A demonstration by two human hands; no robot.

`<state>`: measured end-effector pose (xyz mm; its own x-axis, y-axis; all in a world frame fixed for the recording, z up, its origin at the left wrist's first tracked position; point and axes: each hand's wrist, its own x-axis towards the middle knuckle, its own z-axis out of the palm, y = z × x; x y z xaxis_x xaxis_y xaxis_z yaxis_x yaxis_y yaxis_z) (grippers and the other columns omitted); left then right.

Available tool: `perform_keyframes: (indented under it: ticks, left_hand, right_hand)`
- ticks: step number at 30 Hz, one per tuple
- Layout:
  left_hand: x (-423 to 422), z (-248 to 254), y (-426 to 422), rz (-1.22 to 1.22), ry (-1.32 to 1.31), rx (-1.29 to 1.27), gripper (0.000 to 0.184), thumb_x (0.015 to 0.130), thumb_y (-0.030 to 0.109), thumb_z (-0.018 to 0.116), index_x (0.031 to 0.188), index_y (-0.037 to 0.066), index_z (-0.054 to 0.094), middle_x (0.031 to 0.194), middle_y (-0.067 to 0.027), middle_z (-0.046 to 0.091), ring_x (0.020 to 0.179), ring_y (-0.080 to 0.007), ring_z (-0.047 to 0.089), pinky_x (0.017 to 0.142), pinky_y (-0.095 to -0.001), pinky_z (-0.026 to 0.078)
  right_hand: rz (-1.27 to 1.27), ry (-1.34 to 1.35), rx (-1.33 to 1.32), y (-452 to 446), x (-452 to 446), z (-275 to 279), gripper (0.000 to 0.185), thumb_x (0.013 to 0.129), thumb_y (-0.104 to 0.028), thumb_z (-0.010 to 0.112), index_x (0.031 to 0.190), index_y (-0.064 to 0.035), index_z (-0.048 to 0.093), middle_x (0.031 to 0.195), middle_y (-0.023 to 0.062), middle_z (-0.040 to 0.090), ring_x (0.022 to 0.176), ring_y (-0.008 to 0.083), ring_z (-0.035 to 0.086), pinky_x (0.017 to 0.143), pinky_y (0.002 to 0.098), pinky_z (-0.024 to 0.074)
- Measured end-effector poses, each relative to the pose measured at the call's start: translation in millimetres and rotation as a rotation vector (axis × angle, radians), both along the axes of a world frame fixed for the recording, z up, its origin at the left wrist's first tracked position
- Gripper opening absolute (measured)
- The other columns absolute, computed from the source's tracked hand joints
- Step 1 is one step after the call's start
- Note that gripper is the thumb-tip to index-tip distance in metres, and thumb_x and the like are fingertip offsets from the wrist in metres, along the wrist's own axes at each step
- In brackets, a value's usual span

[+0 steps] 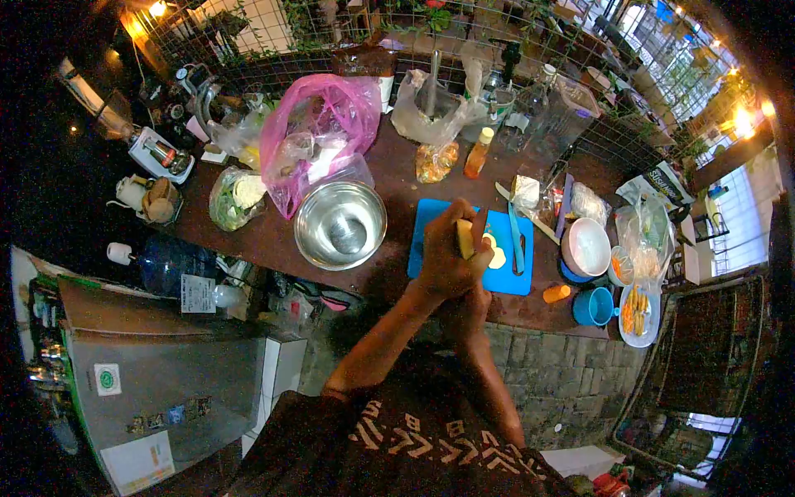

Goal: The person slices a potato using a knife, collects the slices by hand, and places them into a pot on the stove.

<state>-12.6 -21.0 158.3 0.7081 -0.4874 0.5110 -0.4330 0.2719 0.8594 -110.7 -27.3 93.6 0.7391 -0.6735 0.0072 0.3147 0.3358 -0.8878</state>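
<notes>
My left hand [445, 258] is closed around a pale yellow-brown piece of food [464, 238], perhaps potato, above the blue cutting board [424, 217]. Just below and behind it is my right hand [474, 300], close against the left one. Its fingers are mostly hidden, so I cannot tell what they hold. Pale yellow slices [495, 252] lie on the board beside my hands. A knife with a blue-green blade [515, 234] rests across the board's right part.
Left of the board stands a steel bowl [340, 225], with a pink plastic bag [286, 124] behind it. To the right are a white bowl [586, 247], a blue cup [593, 307], an orange cap-like object [556, 293] and a tray of cut vegetables [650, 338]. A sauce bottle [478, 156] stands behind.
</notes>
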Motion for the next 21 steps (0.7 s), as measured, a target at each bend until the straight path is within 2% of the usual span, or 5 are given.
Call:
perform_keyframes:
  ticks: [5, 8, 15, 17, 21]
  left_hand:
    - [8.4, -2.7, 1.2, -0.080, -0.065, 0.017, 0.030, 0.070, 0.005, 0.074, 0.084, 0.009, 0.048, 0.066, -0.0024, 0.048, 0.059, -0.0106, 0.048, 0.055, -0.0291, 0.044]
    - [5.3, -21.4, -8.1, 0.031, -0.219, 0.007, 0.041, 0.069, 0.012, 0.083, 0.091, 0.009, 0.049, 0.074, -0.0018, 0.051, 0.066, -0.0111, 0.051, 0.060, -0.0288, 0.047]
    - [-24.4, 28.8, 16.0, -0.374, 0.757, -0.054, 0.064, 0.065, 0.031, 0.095, 0.104, 0.009, 0.049, 0.091, -0.0009, 0.053, 0.083, -0.0125, 0.055, 0.076, -0.0299, 0.049]
    - [-23.2, 40.1, 26.6, -0.266, 0.287, 0.198, 0.055, 0.068, 0.027, 0.091, 0.099, 0.008, 0.050, 0.086, -0.0021, 0.054, 0.079, -0.0131, 0.055, 0.071, -0.0304, 0.049]
    - [-25.6, 38.1, 26.3, -0.269, 0.263, 0.149, 0.041, 0.072, 0.019, 0.083, 0.094, 0.007, 0.050, 0.081, -0.0036, 0.053, 0.073, -0.0133, 0.054, 0.065, -0.0307, 0.048]
  right_hand:
    - [-0.048, 0.541, -0.674, -1.7, -10.9, -10.4, 0.057, 0.107, -0.031, 0.048, 0.151, 0.0004, 0.034, 0.144, 0.0132, 0.049, 0.127, 0.0236, 0.053, 0.106, 0.0389, 0.0454]
    - [-0.131, 0.545, -0.715, -7.3, -15.6, -19.0, 0.056, 0.106, -0.031, 0.048, 0.151, 0.0004, 0.034, 0.144, 0.0131, 0.049, 0.126, 0.0237, 0.053, 0.106, 0.0389, 0.0455]
    - [-0.224, 0.363, -0.581, -21.0, -23.7, -33.5, 0.055, 0.105, -0.029, 0.050, 0.149, 0.0003, 0.036, 0.142, 0.0130, 0.050, 0.125, 0.0239, 0.053, 0.105, 0.0390, 0.0459]
    - [-0.230, 0.350, -0.565, -23.0, -24.8, -34.1, 0.054, 0.105, -0.029, 0.050, 0.149, 0.0003, 0.036, 0.141, 0.0129, 0.050, 0.125, 0.0239, 0.054, 0.104, 0.0390, 0.0460]
    - [-0.236, 0.332, -0.552, -27.8, -22.3, -32.9, 0.054, 0.105, -0.028, 0.051, 0.148, 0.0002, 0.037, 0.140, 0.0128, 0.051, 0.124, 0.0240, 0.054, 0.104, 0.0391, 0.0462]
